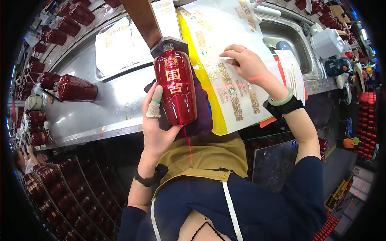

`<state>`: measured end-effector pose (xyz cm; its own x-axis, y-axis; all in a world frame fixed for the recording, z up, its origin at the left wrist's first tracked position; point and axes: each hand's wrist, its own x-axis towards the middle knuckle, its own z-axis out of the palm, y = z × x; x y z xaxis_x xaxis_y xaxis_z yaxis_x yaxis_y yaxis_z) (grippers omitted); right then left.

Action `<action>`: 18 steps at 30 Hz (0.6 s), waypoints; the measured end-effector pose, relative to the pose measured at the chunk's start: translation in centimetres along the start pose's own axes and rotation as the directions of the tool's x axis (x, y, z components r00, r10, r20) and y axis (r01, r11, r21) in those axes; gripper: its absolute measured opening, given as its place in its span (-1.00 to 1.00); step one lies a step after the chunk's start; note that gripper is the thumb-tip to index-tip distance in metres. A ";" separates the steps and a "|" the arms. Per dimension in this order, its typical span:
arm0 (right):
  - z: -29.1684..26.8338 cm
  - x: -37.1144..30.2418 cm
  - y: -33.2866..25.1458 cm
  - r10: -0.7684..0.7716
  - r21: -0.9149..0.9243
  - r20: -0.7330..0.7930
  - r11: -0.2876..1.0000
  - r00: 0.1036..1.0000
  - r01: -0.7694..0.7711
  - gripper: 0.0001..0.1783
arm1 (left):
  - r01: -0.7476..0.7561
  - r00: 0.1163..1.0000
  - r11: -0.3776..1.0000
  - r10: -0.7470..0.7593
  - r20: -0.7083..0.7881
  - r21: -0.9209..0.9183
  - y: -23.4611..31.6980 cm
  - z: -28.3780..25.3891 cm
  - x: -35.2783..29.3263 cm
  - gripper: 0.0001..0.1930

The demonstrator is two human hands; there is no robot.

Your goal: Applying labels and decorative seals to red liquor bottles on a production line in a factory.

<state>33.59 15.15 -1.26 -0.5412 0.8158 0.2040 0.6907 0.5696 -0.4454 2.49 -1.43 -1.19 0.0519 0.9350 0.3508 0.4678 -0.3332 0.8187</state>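
Red bottle: lying on dark cloth, grasped by left hand. Seemingly at aligning step; calls next for squaring to red light line. Cannot tell grip of right hand, over patterned sheet.

Dark cloth ptly hidden under red btl; wood beam cut off @ top.

Glossy, smooth red bottle; matt purple cloth; shiny metal worktop; smooth, pale, slightly glossy sheet
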 end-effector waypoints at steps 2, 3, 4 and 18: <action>0.3 0.0 -0.8 -0.029 -0.161 -0.043 0.987 0.999 0.022 -0.78 | 0.015 1.000 1.000 -0.015 0.004 -0.005 0.0 0.0 0.0 0.05; 0.3 0.1 -0.3 -0.016 -0.171 -0.090 0.985 0.996 0.000 -0.81 | 0.020 1.000 1.000 -0.020 0.010 0.012 0.1 -0.1 0.0 0.04; -0.3 -0.2 0.0 -0.014 -0.172 -0.090 0.985 0.996 -0.002 -0.81 | 0.025 1.000 0.999 -0.025 0.016 0.027 0.2 -0.2 0.0 0.04; -3.5 -1.3 11.5 0.559 0.012 -0.074 0.829 0.826 -0.560 -0.51 | -0.001 1.000 0.997 0.003 -0.016 0.072 0.1 -0.3 -0.3 0.02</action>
<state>43.87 21.00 -3.58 -0.0254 0.9995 -0.0159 0.8693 0.0143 -0.4941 2.24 -1.75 -1.01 0.0386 0.9320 0.3604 0.5298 -0.3249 0.7834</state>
